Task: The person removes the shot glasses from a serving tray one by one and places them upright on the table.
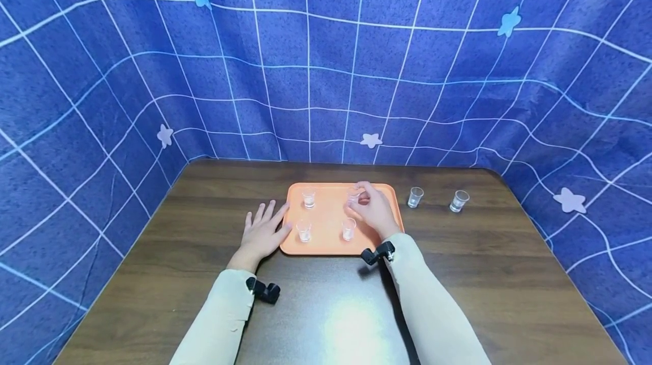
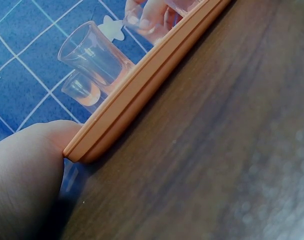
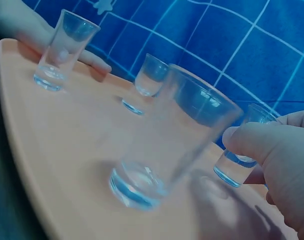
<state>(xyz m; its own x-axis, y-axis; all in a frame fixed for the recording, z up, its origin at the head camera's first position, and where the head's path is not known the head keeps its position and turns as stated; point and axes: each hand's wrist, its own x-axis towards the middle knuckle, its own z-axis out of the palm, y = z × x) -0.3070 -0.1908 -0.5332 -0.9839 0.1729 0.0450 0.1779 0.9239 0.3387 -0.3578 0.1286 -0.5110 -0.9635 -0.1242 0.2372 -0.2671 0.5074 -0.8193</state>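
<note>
My right hand [image 1: 377, 212] pinches a small clear shot glass [image 3: 234, 170] between thumb and fingers at the back right of the orange tray [image 1: 327, 206]. Its base is close over the tray surface in the right wrist view. With fingers spread, my left hand [image 1: 261, 235] lies at the tray's left side, the thumb touching the rim. Three more shot glasses stand upright on the tray: one at the back left [image 1: 308, 200], one at the front left [image 1: 304, 231] and one at the front right [image 1: 348, 229].
To the right of the tray, two more clear shot glasses stand on the brown wooden table [image 1: 484, 263], one nearer [image 1: 415, 197] and one farther right [image 1: 459, 201]. A blue curtain [image 1: 326, 87] with white lines and stars hangs behind and beside the table.
</note>
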